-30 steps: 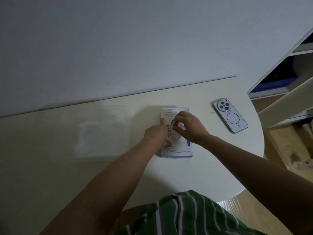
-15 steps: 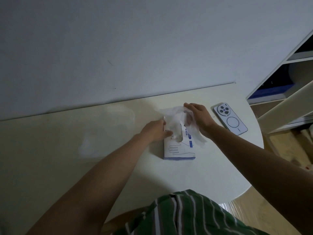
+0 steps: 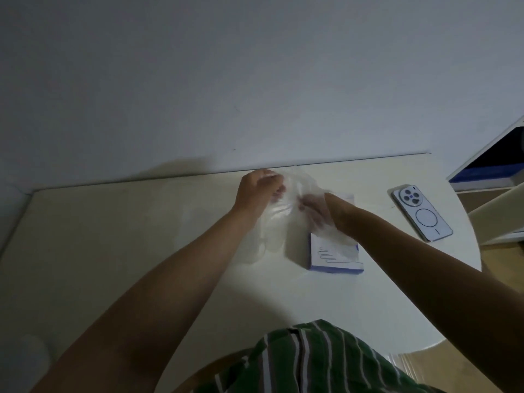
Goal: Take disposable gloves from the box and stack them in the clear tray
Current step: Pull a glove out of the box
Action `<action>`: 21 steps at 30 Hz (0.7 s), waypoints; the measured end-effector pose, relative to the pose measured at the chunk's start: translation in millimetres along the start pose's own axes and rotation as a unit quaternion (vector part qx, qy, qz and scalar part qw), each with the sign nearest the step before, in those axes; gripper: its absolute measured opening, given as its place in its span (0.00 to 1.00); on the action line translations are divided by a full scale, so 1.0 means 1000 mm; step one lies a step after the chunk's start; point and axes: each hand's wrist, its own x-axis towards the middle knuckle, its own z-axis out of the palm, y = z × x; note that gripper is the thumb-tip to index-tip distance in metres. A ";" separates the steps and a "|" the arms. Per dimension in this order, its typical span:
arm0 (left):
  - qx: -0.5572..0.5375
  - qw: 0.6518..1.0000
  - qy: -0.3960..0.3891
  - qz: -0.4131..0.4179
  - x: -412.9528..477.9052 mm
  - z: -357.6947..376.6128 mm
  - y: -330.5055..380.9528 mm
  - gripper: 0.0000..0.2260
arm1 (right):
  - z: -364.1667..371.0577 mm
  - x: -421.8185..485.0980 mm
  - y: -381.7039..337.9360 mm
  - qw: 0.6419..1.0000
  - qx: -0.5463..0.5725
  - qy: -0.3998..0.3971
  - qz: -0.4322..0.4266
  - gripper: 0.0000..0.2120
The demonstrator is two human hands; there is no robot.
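Since half a second ago the left hand [image 3: 259, 191] has let go of the box [image 3: 336, 258] and joined the right hand [image 3: 321, 212] on the glove [image 3: 283, 214], which now hangs just left of the box. Both hands pinch the film with curled fingers (the right ones are veiled by it). The box's opening is hidden. Further left, the clear tray [image 3: 198, 222] is a faint blur and its contents cannot be told.
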 end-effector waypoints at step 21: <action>0.094 0.980 0.029 -0.175 -0.014 -0.172 -0.027 0.32 | 0.125 0.064 -0.054 0.924 -0.364 0.011 -0.121 0.10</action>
